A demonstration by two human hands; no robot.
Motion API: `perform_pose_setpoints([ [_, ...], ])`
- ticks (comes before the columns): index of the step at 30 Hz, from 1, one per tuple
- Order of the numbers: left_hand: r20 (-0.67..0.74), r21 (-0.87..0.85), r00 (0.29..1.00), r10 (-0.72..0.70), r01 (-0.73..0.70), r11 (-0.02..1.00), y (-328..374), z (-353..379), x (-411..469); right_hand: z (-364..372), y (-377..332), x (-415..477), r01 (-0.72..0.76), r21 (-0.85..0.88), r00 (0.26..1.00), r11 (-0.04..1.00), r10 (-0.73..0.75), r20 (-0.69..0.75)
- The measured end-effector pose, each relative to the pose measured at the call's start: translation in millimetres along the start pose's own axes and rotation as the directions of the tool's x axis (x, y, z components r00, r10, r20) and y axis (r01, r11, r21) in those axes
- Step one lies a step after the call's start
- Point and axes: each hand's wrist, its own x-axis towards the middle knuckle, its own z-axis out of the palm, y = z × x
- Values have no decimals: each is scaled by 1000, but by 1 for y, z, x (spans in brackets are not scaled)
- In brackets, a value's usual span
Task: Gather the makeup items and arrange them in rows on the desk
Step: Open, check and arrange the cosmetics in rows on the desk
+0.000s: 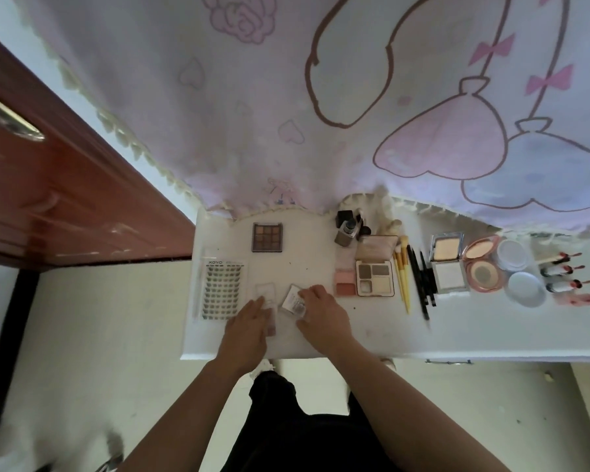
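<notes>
My right hand [321,311] has the square clear case [291,302] by its near corner: fingers bent over the top edge, thumb against the lower edge, so the case sits pinched and turned at an angle on the desk [474,335]. Just beside it, my left hand [249,321] lies palm down with the fingers nearly straight on the long clear case [265,292] – it presses on the case and does not close round it. Both cases sit near the front edge of the desk, towards its left end, and I cannot tell whether they touch.

To the left of my left hand lies the lash tray [220,289], flat, with rows of small lashes. Behind the two cases, near the back edge, is the dark eyeshadow palette [267,237].

To the right the other items stand in a row: the pink blush palette [344,282], touching the open four-pan palette [375,270], then the yellow brushes [402,277], the black pencils [421,284], the silver compact [447,267], the pink round compact [481,264], the white jar [513,255] with its lid [525,289] in front – and last the lip tints [562,270]. Small bottles [348,226] stand behind the palettes.

A pink printed curtain [286,97] hangs over the back of the desk, and a brown wooden door [48,182] is on the left.
</notes>
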Motion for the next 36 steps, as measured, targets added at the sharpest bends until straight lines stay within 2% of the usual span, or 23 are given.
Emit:
perform_pose_setpoints([
  [2,20,-1,1000,1,-1,1000,-4,-1,2,2,-2,0,-39,36,998,999,41,-39],
  [4,24,-37,1000,-1,2,999,-8,-3,4,-1,-2,-3,-98,171,993,981,108,-52],
  [6,-36,-167,999,-21,15,986,-7,-6,6,-8,0,-9,-175,381,979,908,203,-35],
  [7,-79,-284,995,-58,34,958,-3,-10,7,-13,2,-12,-206,492,971,846,240,-7],
  [9,-100,-552,979,-178,94,829,7,-28,9,-25,4,-18,-236,692,965,683,249,83],
  [10,-52,-672,975,-217,127,730,13,-39,9,-32,5,-21,-238,768,966,594,224,126],
  [12,62,-847,980,-188,152,509,24,-62,10,-49,5,-27,-228,852,972,470,153,176],
  [14,116,-909,988,-106,149,389,34,-81,11,-66,3,-33,-206,895,979,397,89,186],
  [18,102,-907,995,-1,94,410,54,-108,11,-93,-8,-40,-151,943,988,297,15,153],
  [21,46,-903,999,17,34,429,67,-120,13,-108,-13,-44,-87,951,994,297,-39,104],
  [26,34,-930,998,45,15,366,77,-128,16,-125,-12,-49,-31,951,996,307,-68,54],
  [36,10,-918,999,53,-12,397,90,-132,17,-130,-11,-54,29,942,995,334,-96,4],
])
